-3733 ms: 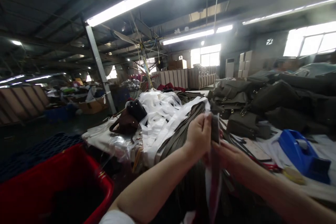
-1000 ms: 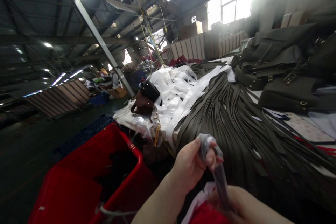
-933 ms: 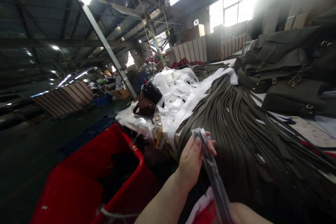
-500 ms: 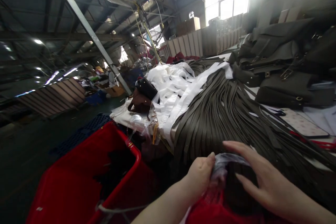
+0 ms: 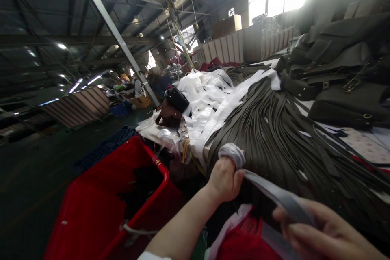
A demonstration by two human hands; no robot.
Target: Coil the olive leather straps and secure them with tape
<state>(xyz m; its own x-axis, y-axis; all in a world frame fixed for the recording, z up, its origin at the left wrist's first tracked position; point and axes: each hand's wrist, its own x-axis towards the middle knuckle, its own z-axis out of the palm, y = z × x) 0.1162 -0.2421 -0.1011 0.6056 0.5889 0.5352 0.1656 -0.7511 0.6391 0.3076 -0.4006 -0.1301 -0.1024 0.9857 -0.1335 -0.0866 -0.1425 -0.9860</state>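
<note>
My left hand [image 5: 224, 179] is closed in a fist round the bunched end of a pale grey plastic strip [image 5: 268, 189]. The strip runs taut down to the right into my right hand [image 5: 317, 233], whose fingers are pinched on its other end at the bottom edge. Both hands hover just in front of a big fan of dark olive leather straps [image 5: 274, 130] spread over the table. Something red [image 5: 243, 243] lies under my hands near my lap.
A red plastic crate [image 5: 100, 207] stands low on the left with dark pieces inside. White strips [image 5: 210, 101] and a brown bag [image 5: 169, 115] lie behind the straps. Dark olive handbags [image 5: 341, 73] are stacked at the right. A dark floor stretches away on the left.
My right hand, spread flat over the straps half a second ago, has closed on the strip. The strip is now stretched between both hands, and my left hand has wound its end into a fist.
</note>
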